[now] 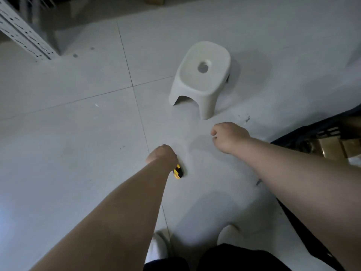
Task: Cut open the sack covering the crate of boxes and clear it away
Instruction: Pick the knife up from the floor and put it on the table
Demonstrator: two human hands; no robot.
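No readable brand or writing anywhere. The left hand (pixel 162 156) is curled round a yellow-and-black utility knife (pixel 178 171) low over the pale tiled floor (pixel 78 133). Its butt end sticks out toward the person, long axis running near-to-far, and the blade end is hidden. The right hand (pixel 227 136) is balled up with nothing visible in it. The dark plastic crate (pixel 322 132) of brown cardboard boxes (pixel 332 147) sits at the right edge, and a white plastic stool (pixel 203 79) stands beyond the hands.

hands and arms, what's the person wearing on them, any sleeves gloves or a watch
Both arms are bare: no sleeve shows on the left forearm or the right forearm up to the frame edge. The left hand and right hand wear no gloves, and no watch, band or ring shows. The light is dim, so small marks could be missed.
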